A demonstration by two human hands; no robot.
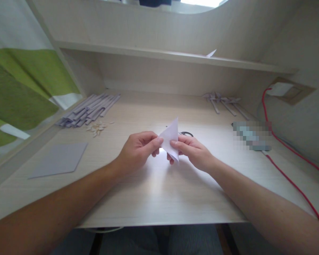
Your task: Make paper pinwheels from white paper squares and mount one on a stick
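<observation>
Both my hands hold a folded piece of pale paper point(171, 136) above the middle of the desk point(154, 191). It forms a pointed, triangular shape with its tip up. My left hand point(138, 150) pinches its left edge between thumb and fingers. My right hand point(194, 152) grips its right and lower part, fingers closed on it. Just behind the paper the handles of a pair of scissors point(186, 134) lie on the desk, mostly hidden.
A flat pale sheet point(60, 159) lies at the left front. A heap of folded paper strips point(89, 109) and small scraps point(97, 128) sit at the back left. Folded paper pieces point(224, 102) lie at the back right. A red cable point(287, 148) runs along the right side. A shelf point(162, 55) spans above.
</observation>
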